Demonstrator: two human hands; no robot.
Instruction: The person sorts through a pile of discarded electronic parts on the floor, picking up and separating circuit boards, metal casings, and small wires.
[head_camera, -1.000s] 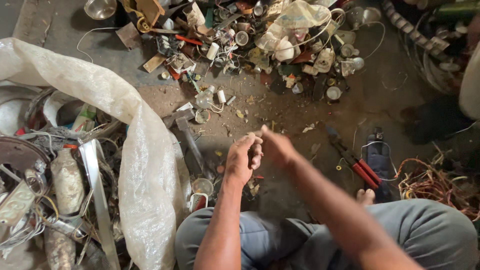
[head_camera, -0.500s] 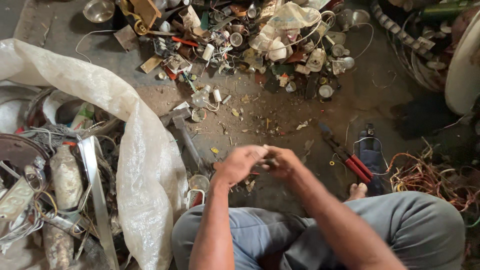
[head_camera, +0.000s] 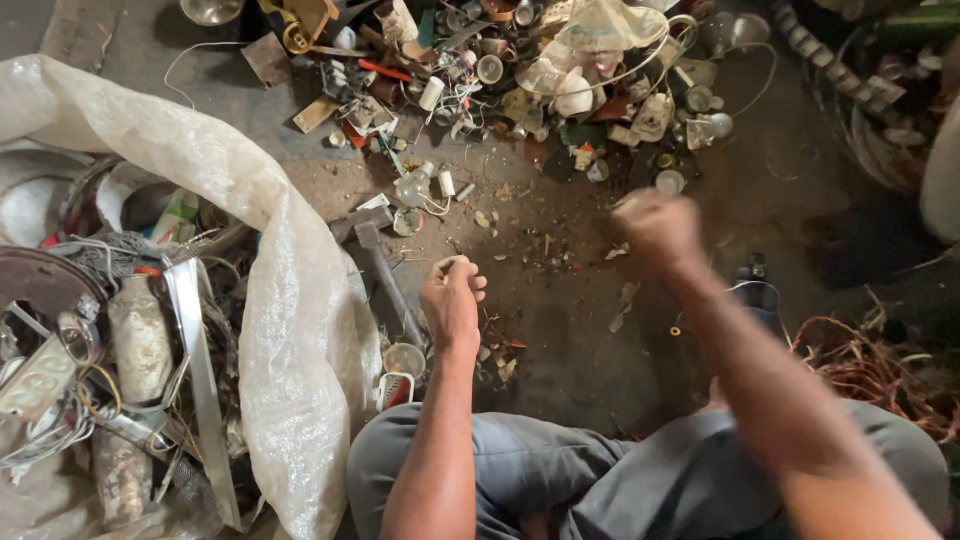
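Observation:
I sit on the dirt floor (head_camera: 560, 300) with my grey-trousered knees at the bottom of the view. My left hand (head_camera: 452, 298) is curled into a fist low over the ground, with what looks like a small scrap piece in its fingers. It hovers beside a hammer (head_camera: 385, 275) lying next to a small round cap (head_camera: 404, 358). My right hand (head_camera: 655, 225) is blurred and looks closed. It is stretched out toward the pile of scrap (head_camera: 520, 80) of caps, bulb parts and wires; whether it holds anything is not clear.
A large translucent white sack (head_camera: 290, 330) lies at the left, beside bins of metal scrap with a dull metal bottle (head_camera: 140, 335) and a metal strip (head_camera: 200, 380). A tangle of copper wire (head_camera: 870, 370) sits at the right. Small crumbs litter the ground.
My hands were together working on a small piece in front of me. They have parted: the right hand swung forward and right toward the pile, while the left stayed low.

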